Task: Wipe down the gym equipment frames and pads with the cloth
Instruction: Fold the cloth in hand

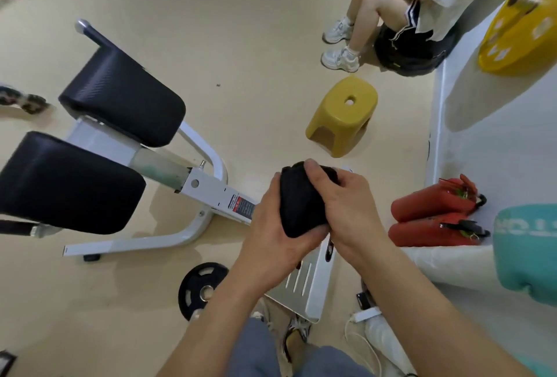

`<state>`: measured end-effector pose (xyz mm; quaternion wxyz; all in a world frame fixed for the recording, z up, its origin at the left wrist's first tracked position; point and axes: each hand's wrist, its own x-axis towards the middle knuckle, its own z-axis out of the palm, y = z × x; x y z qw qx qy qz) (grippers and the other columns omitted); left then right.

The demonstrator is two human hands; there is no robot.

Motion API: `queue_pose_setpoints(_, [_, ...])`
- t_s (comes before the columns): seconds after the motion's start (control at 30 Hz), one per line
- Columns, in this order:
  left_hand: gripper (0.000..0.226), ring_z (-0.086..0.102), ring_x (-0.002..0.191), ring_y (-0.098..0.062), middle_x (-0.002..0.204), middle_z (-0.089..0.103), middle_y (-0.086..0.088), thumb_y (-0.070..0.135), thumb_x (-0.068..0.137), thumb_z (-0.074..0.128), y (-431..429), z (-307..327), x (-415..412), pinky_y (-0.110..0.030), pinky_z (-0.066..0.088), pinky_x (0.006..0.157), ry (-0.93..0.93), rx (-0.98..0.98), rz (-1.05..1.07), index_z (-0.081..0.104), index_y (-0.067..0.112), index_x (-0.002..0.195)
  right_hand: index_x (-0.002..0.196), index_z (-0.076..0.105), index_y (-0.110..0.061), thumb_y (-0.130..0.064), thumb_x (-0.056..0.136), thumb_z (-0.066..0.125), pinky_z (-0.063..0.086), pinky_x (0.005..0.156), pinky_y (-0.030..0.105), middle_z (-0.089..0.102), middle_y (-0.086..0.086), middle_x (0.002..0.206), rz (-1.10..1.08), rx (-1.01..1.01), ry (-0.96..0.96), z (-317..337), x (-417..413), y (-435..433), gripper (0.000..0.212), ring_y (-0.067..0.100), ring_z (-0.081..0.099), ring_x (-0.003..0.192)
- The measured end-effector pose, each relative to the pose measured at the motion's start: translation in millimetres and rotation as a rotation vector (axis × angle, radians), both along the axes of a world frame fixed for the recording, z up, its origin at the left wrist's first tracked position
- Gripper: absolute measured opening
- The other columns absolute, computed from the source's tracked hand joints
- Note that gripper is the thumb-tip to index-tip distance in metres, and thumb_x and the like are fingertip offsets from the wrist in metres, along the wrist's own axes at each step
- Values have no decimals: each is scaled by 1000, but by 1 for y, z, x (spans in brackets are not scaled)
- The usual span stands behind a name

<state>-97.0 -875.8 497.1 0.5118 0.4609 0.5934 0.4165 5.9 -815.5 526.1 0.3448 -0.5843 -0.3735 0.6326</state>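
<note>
Cloth (301,204), black and bunched, is held at the centre of the frame between both hands. It is cupped from below by the left hand (280,238), whose thumb is curled round its lower edge, and gripped from the right by the right hand (346,210), fingers curled over its top. The white frame (211,192) with two black pads (123,99) is seen at left, apart from the cloth. A yellow stool (343,114) stands above the hands, and red fire extinguishers (434,216) lie at right.

The left hand (271,226), right hand (346,204) and both forearms (211,331) are left bare. Grey-blue trousers (256,352) are worn, with laced trainers (297,333) in white with dark trim.
</note>
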Motion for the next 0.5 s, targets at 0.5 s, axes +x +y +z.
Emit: queue_pose_setpoints(0.5, [25,69,80,-22,88,73,-12,16,93,50,102,23,-75,-29,55,71,-468,-335,128,73,9,87,105,69,-9,-26,70,82,54,79,33,67,16,93,498,-140,71,17,24,110,41,25,64,85])
